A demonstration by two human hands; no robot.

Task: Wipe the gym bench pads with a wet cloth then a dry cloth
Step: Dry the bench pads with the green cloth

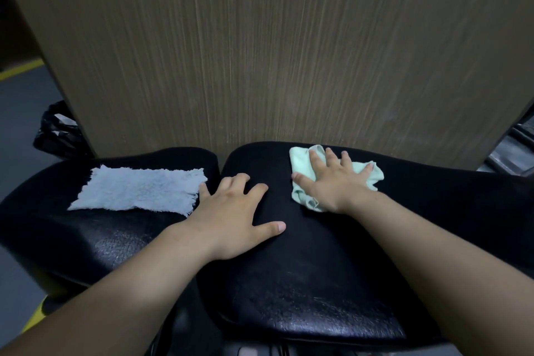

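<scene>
Green cloth [300, 162] sits under our flat right hand [332, 182] at the far edge of the pad [289, 283]; grey cloth [138, 188] lies just left of our flat, empty left hand [234, 211].

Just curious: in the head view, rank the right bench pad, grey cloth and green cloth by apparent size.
Right bench pad
Grey cloth
Green cloth, partly covered by the right hand, so its full size is unsure.
</scene>
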